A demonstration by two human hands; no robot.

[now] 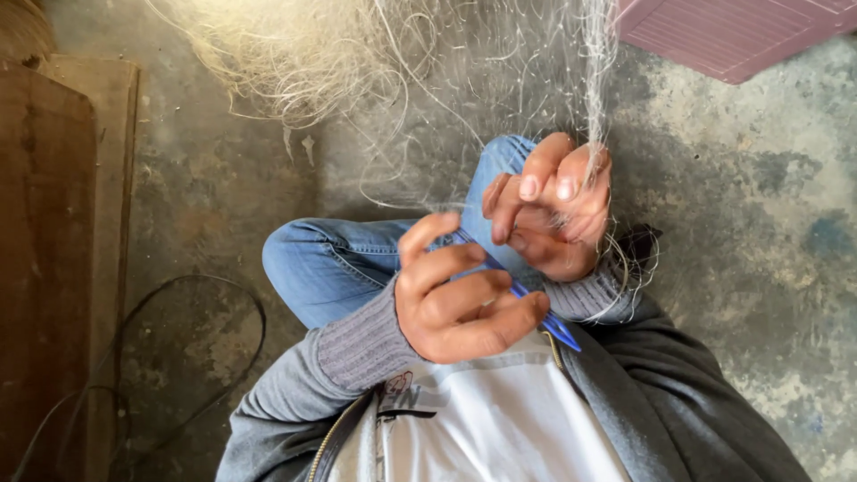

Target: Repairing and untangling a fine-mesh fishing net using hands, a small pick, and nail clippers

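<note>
My left hand (460,303) is closed around a blue plastic netting needle (561,332), whose pointed end sticks out to the lower right over my white shirt. My right hand (553,214) sits just above it, with the fingers curled and pinching strands of a pale, fine-meshed fishing net (589,98). The net hangs down from the top of the view. A tangled heap of it (303,54) lies on the floor at the upper left. Both hands are close together above my bent knee in blue jeans (330,263).
A pink ribbed plastic object (732,36) lies at the top right. Brown wooden boards (54,250) stand along the left edge. A thin black cable (205,295) loops over the stained concrete floor (759,250).
</note>
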